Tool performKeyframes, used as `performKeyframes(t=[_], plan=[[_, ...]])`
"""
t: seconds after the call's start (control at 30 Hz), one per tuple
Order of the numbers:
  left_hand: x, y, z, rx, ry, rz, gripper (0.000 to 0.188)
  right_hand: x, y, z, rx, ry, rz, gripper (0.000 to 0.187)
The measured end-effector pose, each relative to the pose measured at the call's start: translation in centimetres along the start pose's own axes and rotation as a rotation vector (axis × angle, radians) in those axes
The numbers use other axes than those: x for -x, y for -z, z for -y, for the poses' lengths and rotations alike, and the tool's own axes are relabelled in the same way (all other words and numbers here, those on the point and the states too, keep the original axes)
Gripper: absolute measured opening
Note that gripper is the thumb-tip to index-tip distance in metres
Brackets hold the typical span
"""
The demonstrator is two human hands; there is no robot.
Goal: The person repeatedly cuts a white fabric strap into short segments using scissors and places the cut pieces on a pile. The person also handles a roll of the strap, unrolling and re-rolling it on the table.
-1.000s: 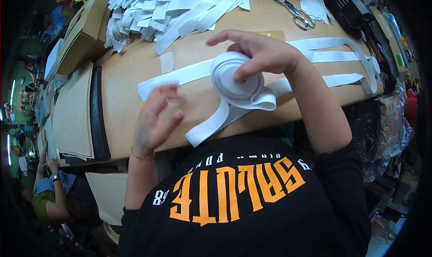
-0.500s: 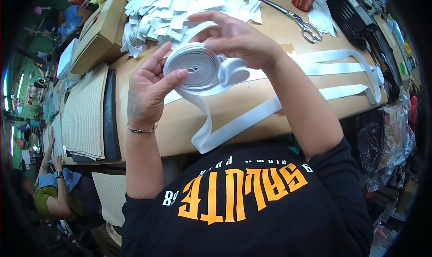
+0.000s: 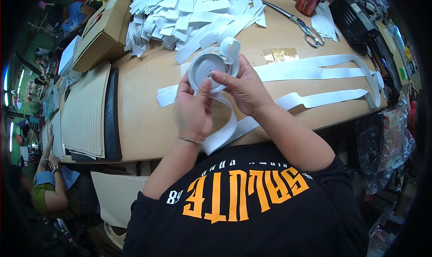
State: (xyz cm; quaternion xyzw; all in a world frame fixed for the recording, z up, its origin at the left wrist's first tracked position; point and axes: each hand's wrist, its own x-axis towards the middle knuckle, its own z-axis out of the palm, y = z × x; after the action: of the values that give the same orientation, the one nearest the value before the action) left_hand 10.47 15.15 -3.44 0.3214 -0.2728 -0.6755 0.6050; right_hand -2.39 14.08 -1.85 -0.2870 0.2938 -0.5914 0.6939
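Both my hands grip a coiled roll of white elastic band (image 3: 202,72) above the table. My left hand (image 3: 196,111) holds its lower left side, thumb against the flat face. My right hand (image 3: 246,86) grips the right side, its thumb also pressed on the face near the centre. A loop of loose band (image 3: 231,50) stands up at the roll's upper right. From underneath, the band hangs in a curve toward the table's front edge, then runs right as a long strip (image 3: 315,98). The fingers behind the roll are hidden.
A heap of cut white strips (image 3: 193,14) covers the back of the table (image 3: 144,122). Scissors (image 3: 299,23), a red tumbler (image 3: 310,0) and a black machine (image 3: 355,21) stand at the back right. A cardboard box (image 3: 101,32) and textured sheets (image 3: 85,113) lie left. Another person (image 3: 54,189) works at far left.
My right hand has come down from above the roll and now grips its right side. My left hand and the roll have shifted right, and the roll's face has tilted.
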Motion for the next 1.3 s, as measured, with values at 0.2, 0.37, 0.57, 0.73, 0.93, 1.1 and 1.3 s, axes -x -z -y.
performKeyframes(t=[0.2,0.37,0.57,0.73,0.93,1.1,1.3], plan=[[0.2,0.1,-0.7,-0.069,0.152,0.121,0.057,-0.5,2.0,1.5,0.24,-0.022,0.053,0.071],[-1.1,1.6,-2.1,-0.343,0.204,0.265,0.059,-1.4,2.1,4.2,0.688,-0.186,0.213,0.092],[-0.8,0.4,-2.5,-0.193,0.151,0.149,0.04,-1.8,1.5,4.8,0.697,-0.145,0.244,0.107],[-1.2,0.5,-1.0,-0.015,0.124,-0.009,0.031,0.0,1.6,1.0,0.222,0.038,0.078,0.105],[-0.5,-0.3,0.0,-0.051,0.063,0.066,0.036,0.0,2.5,2.3,0.204,0.076,0.086,0.096],[-0.5,0.0,-1.2,-0.059,0.159,0.185,0.038,-0.4,2.7,4.2,0.382,-0.045,0.084,0.09],[0.0,-0.9,-0.6,-0.08,0.132,0.084,0.042,-0.1,2.6,3.2,0.355,-0.034,0.008,0.09]])
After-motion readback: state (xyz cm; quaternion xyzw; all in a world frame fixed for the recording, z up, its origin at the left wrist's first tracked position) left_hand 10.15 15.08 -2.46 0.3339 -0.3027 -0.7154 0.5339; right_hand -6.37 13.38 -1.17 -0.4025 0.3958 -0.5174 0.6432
